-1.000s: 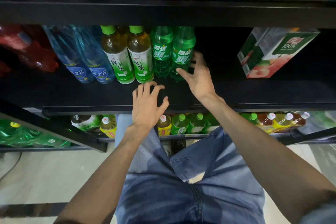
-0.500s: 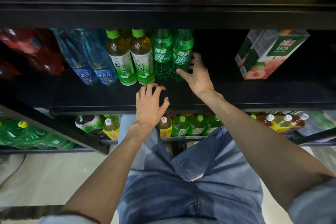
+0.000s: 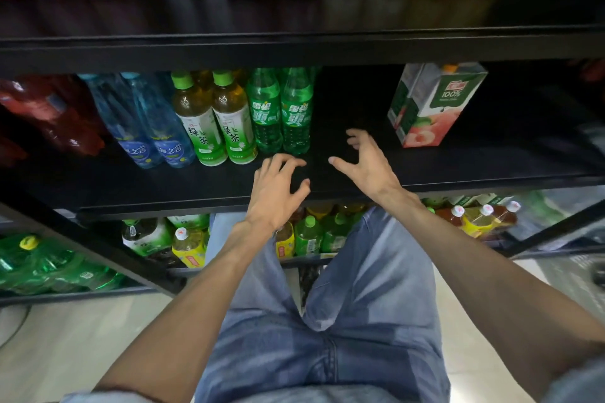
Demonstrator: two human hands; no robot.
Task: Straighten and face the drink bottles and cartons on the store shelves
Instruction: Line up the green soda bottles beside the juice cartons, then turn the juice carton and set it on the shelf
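On the black middle shelf (image 3: 458, 170) stand two green soda bottles (image 3: 281, 114), two green tea bottles (image 3: 216, 121) and two blue water bottles (image 3: 147, 127), labels facing out. A juice carton (image 3: 432, 105) stands alone to the right, turned at an angle. My left hand (image 3: 278, 190) hovers over the shelf's front edge with fingers loosely curled, holding nothing. My right hand (image 3: 366, 163) is spread open over the bare shelf, to the right of the soda bottles and apart from them.
Red packs (image 3: 49, 121) lie at the shelf's far left. The upper shelf (image 3: 294, 42) carries pink, white and yellow bottles. The lower shelf (image 3: 311, 235) holds several green and yellow bottles. My legs in jeans stand close to the rack.
My right hand has come off the right soda bottle and moved right and back toward me. The camera has tilted up, showing the upper shelf. My left hand has hardly moved.
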